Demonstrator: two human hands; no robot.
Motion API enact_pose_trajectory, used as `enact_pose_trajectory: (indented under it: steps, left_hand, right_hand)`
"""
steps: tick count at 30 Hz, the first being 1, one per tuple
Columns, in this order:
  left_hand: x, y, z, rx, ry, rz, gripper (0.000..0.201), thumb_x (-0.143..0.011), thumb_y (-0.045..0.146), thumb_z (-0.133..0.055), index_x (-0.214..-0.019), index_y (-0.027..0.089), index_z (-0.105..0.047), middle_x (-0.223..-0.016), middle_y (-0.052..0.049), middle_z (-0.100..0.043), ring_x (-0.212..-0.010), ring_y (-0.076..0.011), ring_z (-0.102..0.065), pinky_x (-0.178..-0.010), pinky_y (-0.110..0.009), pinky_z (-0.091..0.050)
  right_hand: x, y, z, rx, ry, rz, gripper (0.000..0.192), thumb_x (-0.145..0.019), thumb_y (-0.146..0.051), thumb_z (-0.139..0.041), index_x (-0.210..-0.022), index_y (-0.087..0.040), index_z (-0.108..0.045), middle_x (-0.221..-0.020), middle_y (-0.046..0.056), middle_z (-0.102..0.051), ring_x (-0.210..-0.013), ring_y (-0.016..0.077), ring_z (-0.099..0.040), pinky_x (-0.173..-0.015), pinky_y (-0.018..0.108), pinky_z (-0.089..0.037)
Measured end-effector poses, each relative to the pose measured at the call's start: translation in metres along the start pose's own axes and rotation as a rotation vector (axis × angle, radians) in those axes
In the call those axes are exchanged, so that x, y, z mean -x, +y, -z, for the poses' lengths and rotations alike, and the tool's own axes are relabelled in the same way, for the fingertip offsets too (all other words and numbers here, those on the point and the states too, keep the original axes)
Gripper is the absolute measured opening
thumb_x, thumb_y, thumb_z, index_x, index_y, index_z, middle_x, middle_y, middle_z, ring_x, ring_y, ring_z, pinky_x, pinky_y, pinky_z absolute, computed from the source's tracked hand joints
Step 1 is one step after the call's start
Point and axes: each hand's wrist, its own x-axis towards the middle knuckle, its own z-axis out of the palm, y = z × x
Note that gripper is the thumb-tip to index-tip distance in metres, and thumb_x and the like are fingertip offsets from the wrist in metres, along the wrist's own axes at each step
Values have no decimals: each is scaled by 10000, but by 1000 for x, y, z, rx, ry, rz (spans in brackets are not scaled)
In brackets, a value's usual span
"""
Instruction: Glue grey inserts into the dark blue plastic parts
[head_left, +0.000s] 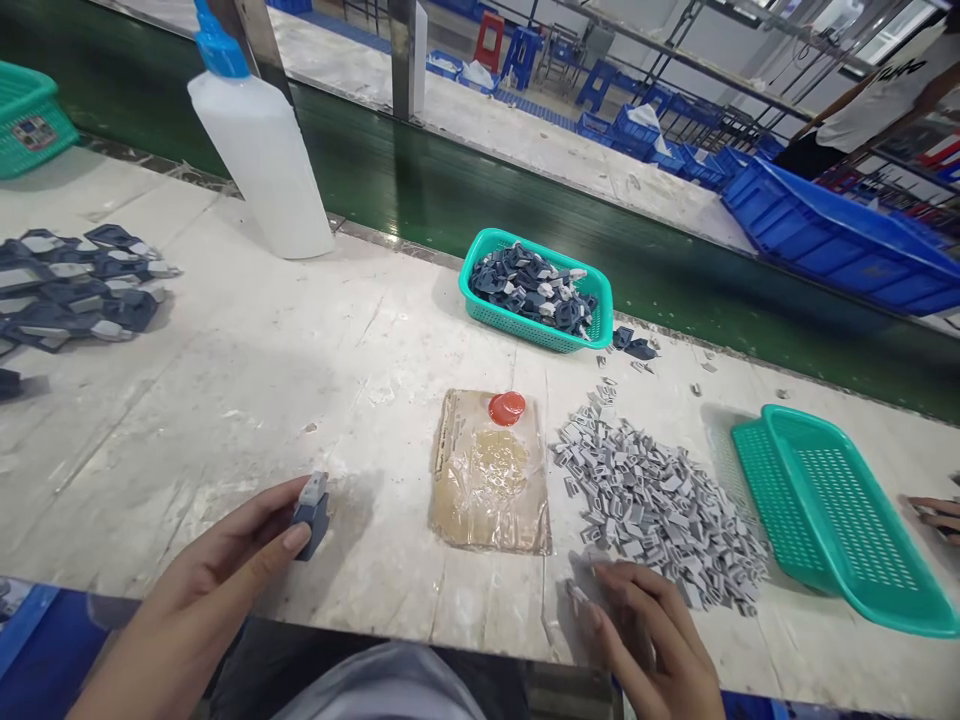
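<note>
While pinching a dark part, left grip closed.

I count three green baskets: one at the bench's far left corner, one by the far edge, one at the right edge. One white bottle, one red cap, one dark part in my left hand.

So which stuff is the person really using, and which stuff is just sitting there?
In use:
left hand holding a dark blue part
right hand at the pile of small grey clips

Just lying about:
white squeeze bottle
teal basket of dark parts
empty teal basket
cardboard pad
</note>
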Motion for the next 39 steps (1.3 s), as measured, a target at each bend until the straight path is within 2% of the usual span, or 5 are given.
enact_pose_trajectory:
  steps: [9,18,23,30,39]
  left_hand:
    - [0,-5,2,-3,-17,12,622,-423,565,-796,-953,291,-622,-1212,17,-616,-1290,-250,-338,-1124,-372,-175]
    - [3,-3,-2,-28,-55,10,603,-437,570,-788,-946,293,-620,-1230,28,-610,-1314,-262,-299,-1087,-342,-267]
    - [5,-5,0,-53,-65,4,569,-507,564,-758,-983,289,-608,-1275,3,-575,-1301,-271,-326,-1098,-391,-236]
    - [6,-7,2,-52,-89,9,528,-571,528,-730,-1019,289,-585,-1290,14,-561,-1313,-237,-314,-1068,-326,-291]
    - [9,-15,-1,263,-255,57,374,-630,387,-754,-937,279,-569,-959,11,-705,-1104,-203,-546,-929,-267,-408]
  right_hand:
    - [-3,0,0,23,-57,274,180,-772,-76,-584,-932,-158,-579,-883,64,-555,-851,124,-565,-696,212,-517]
    - [-9,1,6,57,-61,201,256,-804,-169,-569,-1059,-154,-556,-1023,99,-484,-924,134,-546,-743,213,-502]
    - [-12,6,7,36,-114,222,174,-789,-160,-588,-962,-175,-581,-1015,89,-469,-852,115,-565,-684,198,-503]
    - [-19,6,9,68,-155,301,169,-786,-143,-583,-953,-174,-576,-934,85,-524,-834,138,-577,-665,232,-518]
    - [-49,-10,21,186,-53,378,133,-744,-164,-626,-871,-176,-587,-894,69,-532,-839,171,-507,-693,316,-414]
